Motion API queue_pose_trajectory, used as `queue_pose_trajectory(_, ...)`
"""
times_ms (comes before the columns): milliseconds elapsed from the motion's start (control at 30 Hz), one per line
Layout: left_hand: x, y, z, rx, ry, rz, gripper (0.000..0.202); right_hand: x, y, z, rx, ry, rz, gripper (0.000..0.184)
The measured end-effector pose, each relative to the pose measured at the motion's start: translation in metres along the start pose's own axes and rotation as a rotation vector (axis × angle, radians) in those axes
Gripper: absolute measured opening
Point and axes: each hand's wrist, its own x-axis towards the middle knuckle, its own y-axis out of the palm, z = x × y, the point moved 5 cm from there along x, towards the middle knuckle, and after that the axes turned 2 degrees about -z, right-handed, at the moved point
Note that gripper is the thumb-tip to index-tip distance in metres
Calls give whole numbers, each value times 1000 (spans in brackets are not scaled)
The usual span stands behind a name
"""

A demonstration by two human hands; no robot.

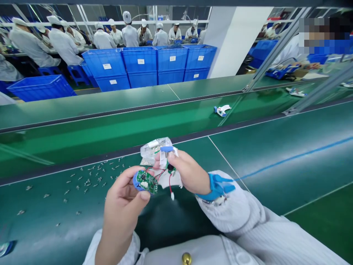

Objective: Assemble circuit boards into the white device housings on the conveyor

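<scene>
My left hand (124, 204) pinches a green circuit board (148, 182) with a blue round part behind it, between thumb and fingers. In my right hand (190, 173) is a white plastic housing (166, 178) with a blue piece at its top. Thin red and dark wires (160, 173) run from the board to the housing. One red lead hangs below, ending in a small white connector (172, 196). Just behind the hands lies a clear plastic bag (154, 150) of small parts. A blue wrist strap (217, 186) circles my right wrist, its cord trailing right.
Small metal parts (88, 181) lie scattered on the green bench at left. On the green conveyor belt (124, 136) rests another white and blue assembly (222, 110). Blue crates (140, 62) are stacked beyond it. Several people in white work farther back. Slanted metal posts (275, 51) stand at right.
</scene>
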Motion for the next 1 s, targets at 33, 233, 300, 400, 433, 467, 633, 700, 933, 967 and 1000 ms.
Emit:
queue_pose_trajectory(33,-2,-2,-3,47,3,-34,32,1,1,-6,-28,78,19,46)
queue_pose_trajectory(233,-6,1,-14,234,47,-187,31,-9,-4,25,-328,-316,-174,20)
queue_pose_trajectory(300,-5,2,-14,315,79,-209,31,-15,2,38,-393,-437,-105,7)
queue_pose_trajectory(400,-7,2,-13,448,119,-246,31,-17,7,44,-419,-420,-62,5)
queue_pose_trajectory(433,-7,1,-13,498,131,-260,31,-16,8,43,-403,-377,-64,7)
queue_pose_trajectory(467,-8,1,-13,551,142,-269,32,-15,8,40,-374,-321,-65,10)
queue_pose_trajectory(633,-9,0,-12,722,176,-239,33,-11,10,27,-197,-105,-20,12)
queue_pose_trajectory(700,-8,0,-10,672,153,-221,32,-8,7,27,-159,-112,-18,14)
queue_pose_trajectory(933,5,4,5,102,-119,-176,27,12,-21,23,-387,-190,-236,16)
queue_pose_trajectory(967,6,3,6,65,-129,-202,28,12,-22,21,-435,-185,-252,22)
queue_pose_trajectory(1000,7,2,7,37,-131,-229,28,11,-22,20,-473,-184,-241,26)
